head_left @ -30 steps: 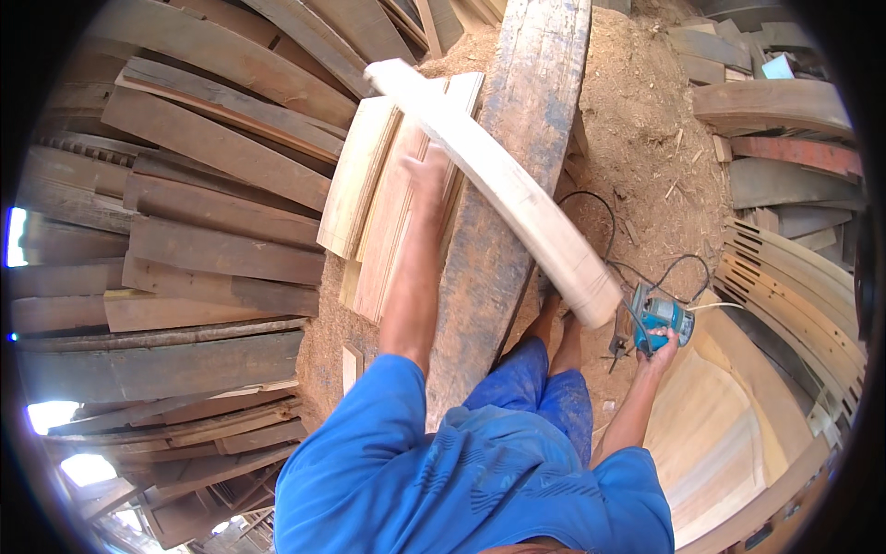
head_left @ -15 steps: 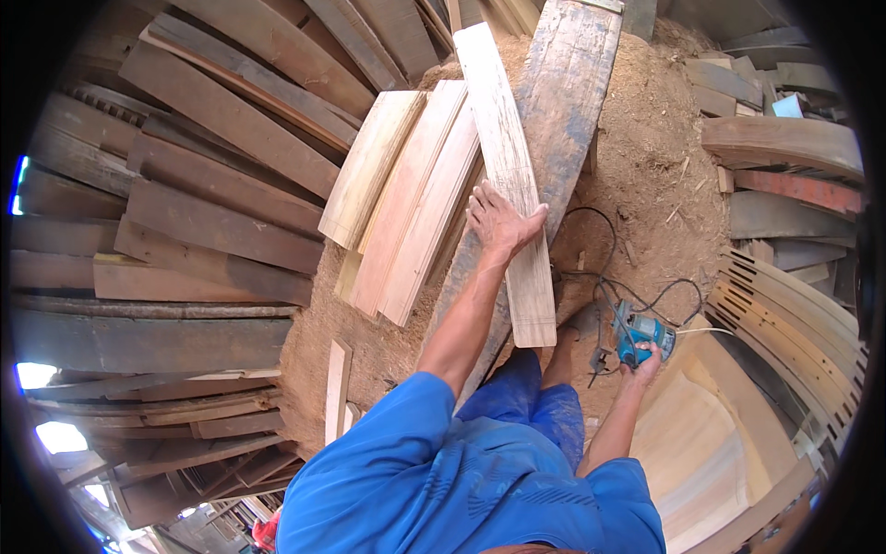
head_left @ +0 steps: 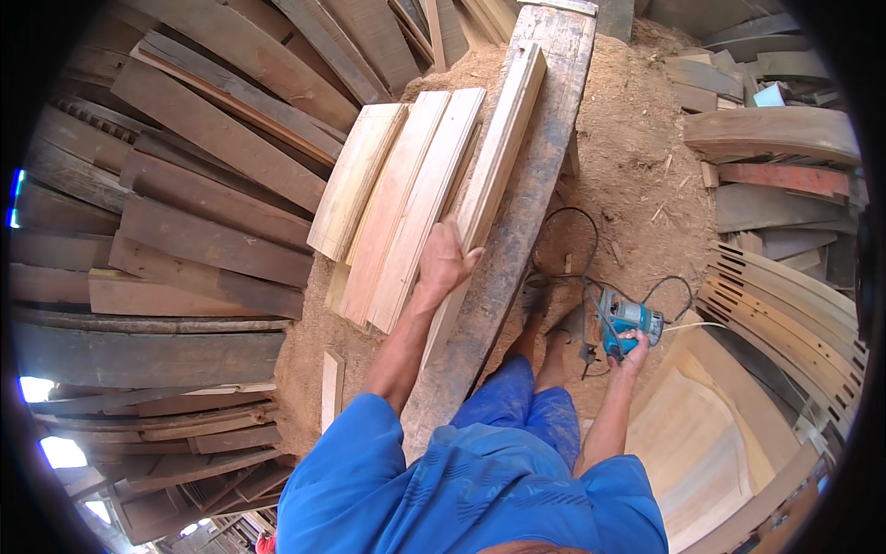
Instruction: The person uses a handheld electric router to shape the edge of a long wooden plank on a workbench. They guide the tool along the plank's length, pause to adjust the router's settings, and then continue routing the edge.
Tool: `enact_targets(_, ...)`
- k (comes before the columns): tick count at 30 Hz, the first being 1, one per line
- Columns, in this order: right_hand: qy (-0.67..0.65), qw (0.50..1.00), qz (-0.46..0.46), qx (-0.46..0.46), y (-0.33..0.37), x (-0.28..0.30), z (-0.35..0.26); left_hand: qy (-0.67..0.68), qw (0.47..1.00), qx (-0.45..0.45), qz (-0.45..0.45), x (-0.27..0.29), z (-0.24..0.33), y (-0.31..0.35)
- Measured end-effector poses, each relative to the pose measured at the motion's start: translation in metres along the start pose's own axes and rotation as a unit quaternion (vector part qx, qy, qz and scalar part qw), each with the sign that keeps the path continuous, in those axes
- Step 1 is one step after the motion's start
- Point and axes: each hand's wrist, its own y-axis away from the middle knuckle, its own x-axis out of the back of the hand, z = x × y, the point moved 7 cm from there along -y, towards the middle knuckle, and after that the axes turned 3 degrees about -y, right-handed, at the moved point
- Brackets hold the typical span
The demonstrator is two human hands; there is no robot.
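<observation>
My left hand (head_left: 445, 261) grips a long pale wooden board (head_left: 499, 157) near its lower end. The board lies lengthwise along the left edge of a wide, worn grey plank (head_left: 540, 198) that runs away from me. Beside it on the left lie three more pale boards (head_left: 406, 198), side by side on sawdust. My right hand (head_left: 635, 351) hangs low at the right and holds a teal electric hand tool (head_left: 623, 321). Its black cord (head_left: 577, 245) loops over the sawdust toward the plank. My feet stand between plank and tool.
Dark weathered planks (head_left: 185, 212) are stacked across the whole left side. Curved pale wooden pieces (head_left: 794, 305) and a large light panel (head_left: 692, 434) lie at the right. More offcuts (head_left: 766, 138) are piled at the upper right. Sawdust (head_left: 637, 175) covers the ground.
The pale board was raised and slanted across the view; my left hand has swung it round and laid it along the grey plank. My right hand still holds the tool low.
</observation>
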Motion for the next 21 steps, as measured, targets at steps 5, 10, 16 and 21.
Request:
enact_targets(5,0.005,1.000,0.013,0.012,-0.002,0.003,-0.001,0.031,0.990,-0.071,0.122,-0.010,-0.006,0.006)
enact_targets(10,-0.023,1.000,0.007,-0.011,-0.006,0.007,0.004,0.073,0.989,-0.065,0.112,-0.012,-0.014,0.002)
enact_targets(16,0.019,0.999,0.037,-0.004,-0.007,0.014,0.008,0.087,0.983,-0.092,0.135,-0.006,-0.014,0.009)
enact_targets(21,-0.022,1.000,0.007,-0.003,-0.002,-0.003,0.005,0.089,0.970,-0.114,0.197,0.008,-0.019,0.024)
